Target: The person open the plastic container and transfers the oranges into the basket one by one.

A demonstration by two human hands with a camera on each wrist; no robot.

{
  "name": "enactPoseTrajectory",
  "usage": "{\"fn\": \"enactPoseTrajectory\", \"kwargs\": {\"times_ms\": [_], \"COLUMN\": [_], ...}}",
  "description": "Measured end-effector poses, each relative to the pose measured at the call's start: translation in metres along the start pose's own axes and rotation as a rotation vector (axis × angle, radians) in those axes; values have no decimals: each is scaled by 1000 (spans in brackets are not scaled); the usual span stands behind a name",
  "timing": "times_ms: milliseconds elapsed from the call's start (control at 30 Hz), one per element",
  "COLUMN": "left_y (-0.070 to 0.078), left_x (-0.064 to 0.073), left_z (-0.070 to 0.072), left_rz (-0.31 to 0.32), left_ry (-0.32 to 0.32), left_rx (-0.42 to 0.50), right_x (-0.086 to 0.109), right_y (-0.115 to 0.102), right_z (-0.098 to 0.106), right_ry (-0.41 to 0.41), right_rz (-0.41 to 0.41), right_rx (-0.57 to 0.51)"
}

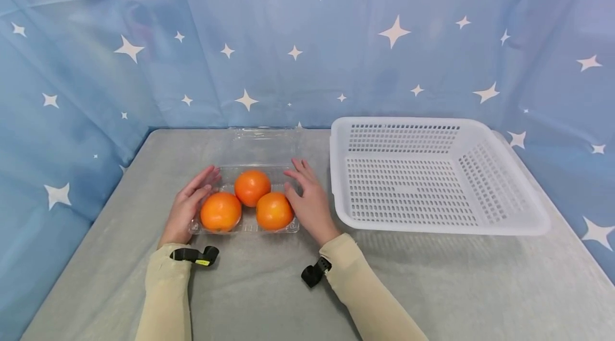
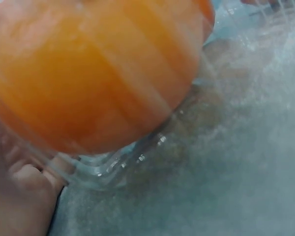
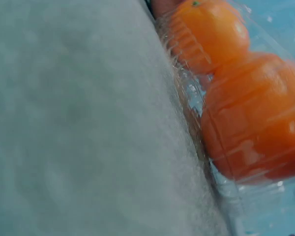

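A clear plastic clamshell box (image 1: 248, 225) lies on the table with its lid (image 1: 265, 144) folded back toward the curtain. Three oranges sit in its base: one at the front left (image 1: 220, 212), one at the back (image 1: 252, 188), one at the front right (image 1: 274, 211). My left hand (image 1: 184, 210) is at the box's left side, fingers extended along the wall. On the opposite side, my right hand (image 1: 313, 206) has its fingers loosely spread at the rim, thumb beside the front right orange. Through the clear wall, an orange (image 2: 98, 73) fills much of the left wrist view.
A white perforated plastic basket (image 1: 343, 191) stands to the right of the box, close to my right hand. Grey cloth covers the table (image 1: 250, 293). Behind and at both sides hangs a blue curtain (image 1: 336, 21) with white stars.
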State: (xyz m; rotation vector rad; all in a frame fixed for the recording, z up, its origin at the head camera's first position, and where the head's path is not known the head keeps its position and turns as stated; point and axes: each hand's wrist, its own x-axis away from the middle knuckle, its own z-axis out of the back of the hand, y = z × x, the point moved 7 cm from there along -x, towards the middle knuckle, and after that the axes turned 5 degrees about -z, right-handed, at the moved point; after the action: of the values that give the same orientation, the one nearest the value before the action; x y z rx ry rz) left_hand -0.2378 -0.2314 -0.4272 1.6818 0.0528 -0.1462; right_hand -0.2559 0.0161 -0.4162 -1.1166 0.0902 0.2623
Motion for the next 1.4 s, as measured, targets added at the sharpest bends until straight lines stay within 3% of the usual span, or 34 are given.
{"fn": "enactPoseTrajectory", "kwargs": {"times_ms": [333, 633, 1000, 1400], "left_y": [-2, -6, -7, -3], "left_x": [-1, 1, 0, 0], "left_z": [2, 3, 4, 2], "left_rz": [7, 20, 23, 48], "left_ry": [10, 16, 19, 34], "left_rx": [2, 14, -3, -40], "right_x": [5, 17, 19, 18], "right_y": [-27, -44, -43, -35], "right_z": [-9, -22, -29, -33], "right_ry": [11, -121, -278, -337], "right_rz": [181, 399, 402, 370], "right_rx": [170, 370, 535, 640]}}
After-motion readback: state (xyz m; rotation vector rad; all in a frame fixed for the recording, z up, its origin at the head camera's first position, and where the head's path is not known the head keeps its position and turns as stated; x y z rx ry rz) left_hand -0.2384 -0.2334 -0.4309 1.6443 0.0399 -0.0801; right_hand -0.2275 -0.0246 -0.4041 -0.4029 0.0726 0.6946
